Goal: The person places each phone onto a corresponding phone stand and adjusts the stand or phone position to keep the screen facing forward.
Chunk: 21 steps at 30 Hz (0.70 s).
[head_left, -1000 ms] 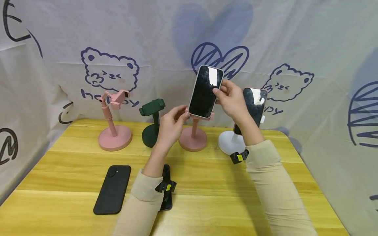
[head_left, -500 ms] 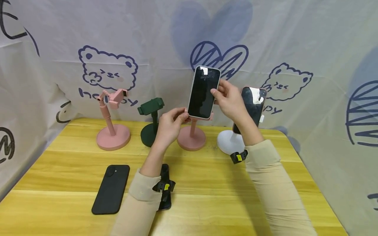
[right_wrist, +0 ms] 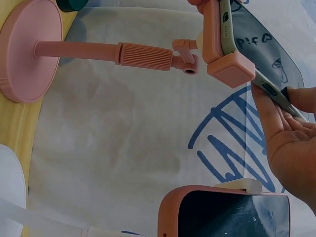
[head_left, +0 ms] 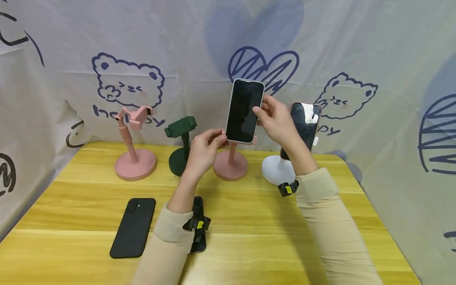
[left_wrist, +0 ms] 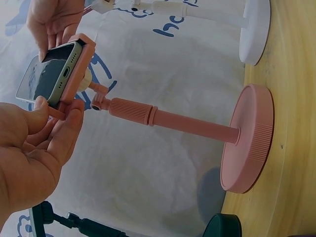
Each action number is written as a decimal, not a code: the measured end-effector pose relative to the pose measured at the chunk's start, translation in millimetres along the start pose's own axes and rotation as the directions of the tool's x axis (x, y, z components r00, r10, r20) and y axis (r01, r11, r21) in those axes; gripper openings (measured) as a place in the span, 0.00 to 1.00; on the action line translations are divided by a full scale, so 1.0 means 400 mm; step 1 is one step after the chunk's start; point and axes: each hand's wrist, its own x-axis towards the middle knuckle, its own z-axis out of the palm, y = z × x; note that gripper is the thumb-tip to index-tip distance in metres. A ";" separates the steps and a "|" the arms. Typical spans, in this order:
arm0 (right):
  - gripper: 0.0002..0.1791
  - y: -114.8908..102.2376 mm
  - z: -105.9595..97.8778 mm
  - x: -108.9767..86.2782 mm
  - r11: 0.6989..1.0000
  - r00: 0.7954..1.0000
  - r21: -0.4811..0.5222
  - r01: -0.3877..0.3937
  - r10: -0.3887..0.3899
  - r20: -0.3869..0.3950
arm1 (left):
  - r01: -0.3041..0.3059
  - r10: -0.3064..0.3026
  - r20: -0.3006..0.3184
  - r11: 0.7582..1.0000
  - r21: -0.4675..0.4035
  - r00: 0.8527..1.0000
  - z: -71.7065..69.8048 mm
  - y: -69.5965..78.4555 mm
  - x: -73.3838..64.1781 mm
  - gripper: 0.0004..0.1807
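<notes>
A phone in a pale case stands nearly upright, screen toward me, its lower end in the clamp of a pink phone stand. My right hand pinches the phone's right edge, thumb on the screen and fingers behind. At the lower left corner, my left hand pinches the clamp's side, its thumb by the phone's edge and its fingers behind the clamp. In the right wrist view, the clamp's other end piece lies against the phone's side.
On the right, a white stand bears another phone. A green stand and a second pink stand are at the left. A black phone and another phone, partly under my left wrist, lie on the wooden table.
The held phone has swung slightly left and become more upright, and the bright reflection has left its screen. Both hands keep their grips, the right one shifting slightly left with it.
</notes>
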 end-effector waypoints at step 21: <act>0.23 -0.003 -0.001 -0.010 1.000 1.000 -0.021 0.005 -0.004 0.016 | 0.006 -0.006 0.006 1.000 0.016 1.000 0.000 -0.003 0.002 0.17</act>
